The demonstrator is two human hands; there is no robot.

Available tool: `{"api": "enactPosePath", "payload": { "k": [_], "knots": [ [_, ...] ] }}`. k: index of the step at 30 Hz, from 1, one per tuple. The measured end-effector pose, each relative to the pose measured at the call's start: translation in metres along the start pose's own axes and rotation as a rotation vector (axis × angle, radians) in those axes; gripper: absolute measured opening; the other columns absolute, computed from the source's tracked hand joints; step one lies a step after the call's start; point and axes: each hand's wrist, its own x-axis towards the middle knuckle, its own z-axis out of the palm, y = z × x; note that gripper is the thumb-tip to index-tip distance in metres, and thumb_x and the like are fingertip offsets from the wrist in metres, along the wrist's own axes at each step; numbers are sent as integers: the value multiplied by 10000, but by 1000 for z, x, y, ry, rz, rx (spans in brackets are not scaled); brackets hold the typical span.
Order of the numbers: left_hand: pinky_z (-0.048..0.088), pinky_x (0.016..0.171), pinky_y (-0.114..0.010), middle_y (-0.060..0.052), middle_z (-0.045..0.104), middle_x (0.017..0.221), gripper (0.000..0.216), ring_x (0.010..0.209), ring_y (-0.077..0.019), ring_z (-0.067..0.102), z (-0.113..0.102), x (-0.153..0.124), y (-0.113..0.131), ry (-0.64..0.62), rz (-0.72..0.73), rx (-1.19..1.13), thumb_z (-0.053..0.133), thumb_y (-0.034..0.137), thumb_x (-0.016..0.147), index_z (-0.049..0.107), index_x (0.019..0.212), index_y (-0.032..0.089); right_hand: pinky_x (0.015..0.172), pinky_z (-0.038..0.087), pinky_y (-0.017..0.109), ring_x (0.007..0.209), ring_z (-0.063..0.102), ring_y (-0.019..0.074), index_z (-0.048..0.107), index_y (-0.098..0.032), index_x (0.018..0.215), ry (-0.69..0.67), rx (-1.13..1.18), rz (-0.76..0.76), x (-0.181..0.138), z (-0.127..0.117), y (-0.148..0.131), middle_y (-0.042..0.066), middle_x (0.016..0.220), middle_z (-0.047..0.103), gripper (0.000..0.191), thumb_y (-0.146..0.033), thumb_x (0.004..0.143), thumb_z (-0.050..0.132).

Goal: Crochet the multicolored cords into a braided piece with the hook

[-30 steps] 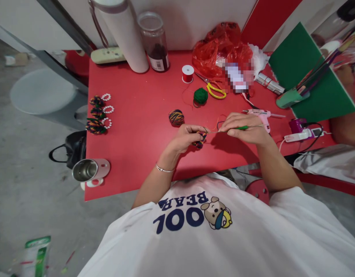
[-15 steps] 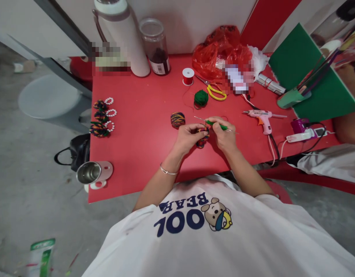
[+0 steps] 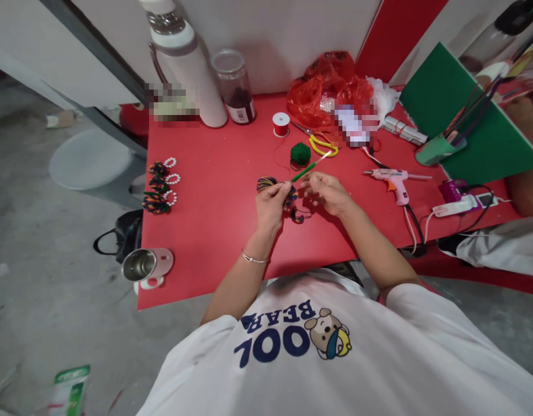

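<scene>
My left hand (image 3: 270, 203) is closed, thumb and fingers pinching a small multicoloured crocheted piece (image 3: 291, 199). A green-handled crochet hook (image 3: 303, 173) slants up and right from those fingertips. Just right of the piece is my right hand (image 3: 328, 193), its fingertips blurred by motion; whether they hold yarn is unclear. Dark yarn loops and a dark tuft (image 3: 298, 216) hang below the piece. Partly behind my left fingers lies a multicoloured yarn ball (image 3: 265, 184). Farther back is a green yarn ball (image 3: 300, 153).
Yellow-handled scissors (image 3: 324, 145), a red thread spool (image 3: 281, 123) and a red plastic bag (image 3: 312, 92) lie behind. To the right is a pink glue gun (image 3: 394, 180) with cords. At left are several yarn pieces with bead rings (image 3: 156, 202) and a metal cup (image 3: 147, 266).
The crochet hook has left my right hand's grip and now sticks out of my left fingertips. My left hand and the piece shifted slightly left; my right fingers opened away from the hook.
</scene>
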Motion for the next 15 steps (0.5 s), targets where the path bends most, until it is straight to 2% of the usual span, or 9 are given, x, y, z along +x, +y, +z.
{"api": "enactPosePath", "payload": {
  "k": [2, 6, 9, 12, 15],
  "knots": [
    [381, 491, -177, 39, 687, 680, 143, 523, -40, 515, 1, 3, 0, 94, 44, -40, 877, 280, 794, 776, 781, 180, 391, 402, 193, 569, 647, 111, 741, -200, 927, -46, -4, 81, 0, 12, 4, 22, 787, 769, 657, -717, 573, 937],
    [379, 462, -173, 36, 696, 682, 144, 503, -40, 500, 1, 4, 1, 104, 46, -94, 888, 272, 776, 790, 816, 174, 420, 493, 193, 561, 672, 117, 740, -185, 850, -66, -47, 126, -3, 23, 11, 29, 743, 779, 507, -509, 567, 1008],
    [349, 427, -171, 30, 692, 682, 154, 511, -50, 530, 0, 5, 0, 163, 33, -102, 882, 282, 785, 781, 823, 172, 415, 517, 205, 563, 687, 131, 759, -180, 852, -31, 26, 116, -1, 17, 15, 24, 712, 771, 447, -440, 574, 994],
    [319, 405, -162, 26, 682, 663, 178, 539, -66, 578, -1, 7, 0, 205, 16, -142, 899, 266, 761, 765, 828, 169, 384, 467, 191, 533, 662, 115, 763, -185, 857, 23, 127, 111, 5, 5, 17, 4, 693, 759, 435, -389, 545, 987],
    [301, 384, -157, 32, 657, 622, 216, 506, -64, 556, 0, 7, 0, 199, -15, -202, 923, 254, 727, 751, 815, 159, 377, 419, 172, 535, 648, 96, 768, -186, 844, 34, 154, 108, 7, -1, 17, 4, 713, 763, 392, -365, 563, 974]
  ]
}}
